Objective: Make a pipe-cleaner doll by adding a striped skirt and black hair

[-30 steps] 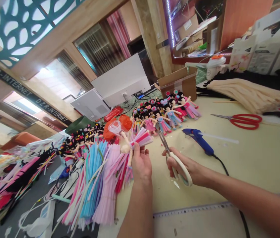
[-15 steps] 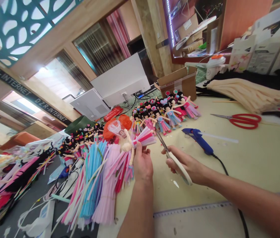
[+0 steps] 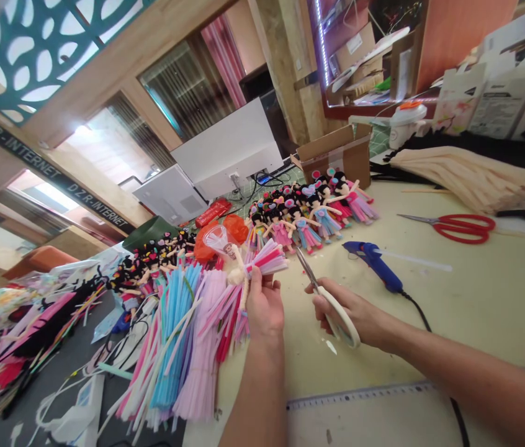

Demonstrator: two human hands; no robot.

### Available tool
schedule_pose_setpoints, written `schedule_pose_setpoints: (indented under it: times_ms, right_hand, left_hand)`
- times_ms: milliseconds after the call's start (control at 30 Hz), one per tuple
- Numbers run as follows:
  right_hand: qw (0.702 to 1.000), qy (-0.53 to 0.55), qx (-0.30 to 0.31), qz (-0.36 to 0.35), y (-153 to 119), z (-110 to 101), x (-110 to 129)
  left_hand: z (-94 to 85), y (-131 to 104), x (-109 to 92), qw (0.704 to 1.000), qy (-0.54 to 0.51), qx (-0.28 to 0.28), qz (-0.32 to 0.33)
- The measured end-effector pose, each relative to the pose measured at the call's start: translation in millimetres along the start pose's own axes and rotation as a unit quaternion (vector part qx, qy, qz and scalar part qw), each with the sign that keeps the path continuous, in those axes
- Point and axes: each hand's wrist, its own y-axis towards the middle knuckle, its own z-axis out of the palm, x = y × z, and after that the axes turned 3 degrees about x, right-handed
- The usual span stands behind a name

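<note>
Head view: my left hand (image 3: 266, 307) pinches the pipe-cleaner doll (image 3: 236, 274), its pink-and-lilac skirt (image 3: 269, 258) fanning rightward, just short of the white-handled scissors (image 3: 311, 275) gripped in my right hand (image 3: 361, 312).

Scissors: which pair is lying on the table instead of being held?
The red-handled scissors, on the table to the right of the blue glue gun. The white-handled scissors are in the right hand.

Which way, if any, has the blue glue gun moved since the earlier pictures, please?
No, the blue glue gun shows no visible shift either way against the cardboard box.
</note>
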Motion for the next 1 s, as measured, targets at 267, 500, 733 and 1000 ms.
schedule_pose_setpoints:
  times_ms: [267,500,733,1000]
  right_hand:
    - [0.994,-0.103,0.041,-0.021,-7,2,6]
    - [0.995,-0.063,0.077,0.019,-12,10,9]
    - [0.998,-0.038,0.056,0.015,-9,12,5]
    - [0.999,-0.013,0.037,0.008,-4,9,0]
  left_hand:
    - [-1.2,3,0,1.000,-0.004,-0.018,0.023]
    - [0.0,2,3,0.999,0.001,-0.032,0.023]
    - [-0.3,-1,12,0.997,0.067,-0.027,0.036]
    - [3.5,-3,16,0.996,0.074,-0.036,0.026]
